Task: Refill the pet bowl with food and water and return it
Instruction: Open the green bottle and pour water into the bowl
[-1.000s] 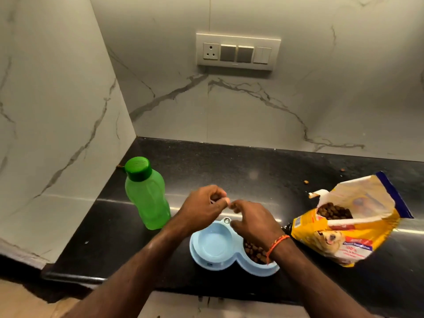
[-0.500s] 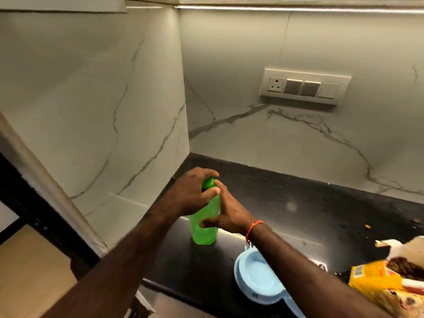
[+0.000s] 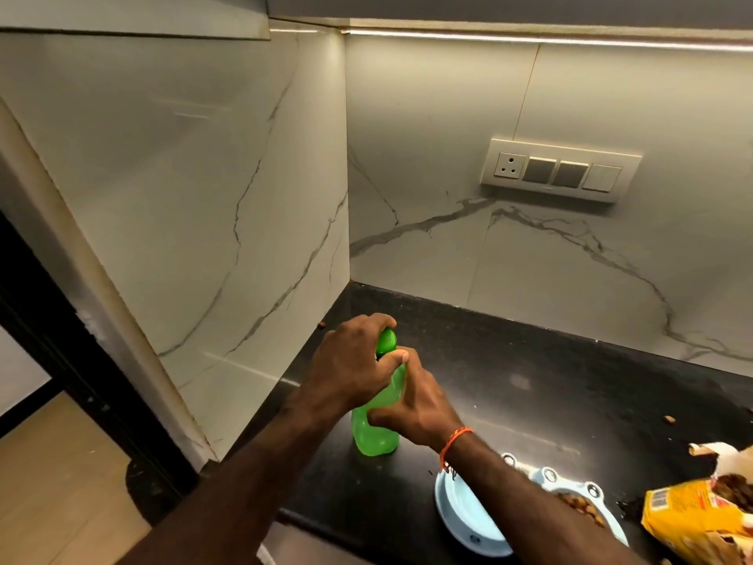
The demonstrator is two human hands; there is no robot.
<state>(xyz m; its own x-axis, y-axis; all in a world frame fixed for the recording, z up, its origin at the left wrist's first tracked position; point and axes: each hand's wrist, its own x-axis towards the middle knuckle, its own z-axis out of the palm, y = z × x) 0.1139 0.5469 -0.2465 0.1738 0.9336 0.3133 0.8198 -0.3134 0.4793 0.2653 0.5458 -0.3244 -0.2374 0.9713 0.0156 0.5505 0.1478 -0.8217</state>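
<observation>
Both hands on bottle (image 3: pixel 377 432), upright on black counter (image 3: pixel 529 385) near the corner.

Left hand (image 3: pixel 350 367) curled over green cap (image 3: pixel 386 342); right hand (image 3: pixel 413 405) wrapped round translucent green plastic body. Right forearm crossing over pale blue double bowl (image 3: pixel 464 511): left well bare, right holding kibble. One open yellow food bag (image 3: pixel 701 519) just right of bowl. Loose kibble scattered. Marble walls, one switch plate (image 3: pixel 560 170).

Bottle (image 3: pixel 377 436) — upper body covered by both hands (image 3: pixel 350 367), cap only partly visible. Bowl (image 3: pixel 464 519) — crossed by the right forearm, its kibble side mostly hidden. Bag (image 3: pixel 692 519) — cut off at the right edge.
</observation>
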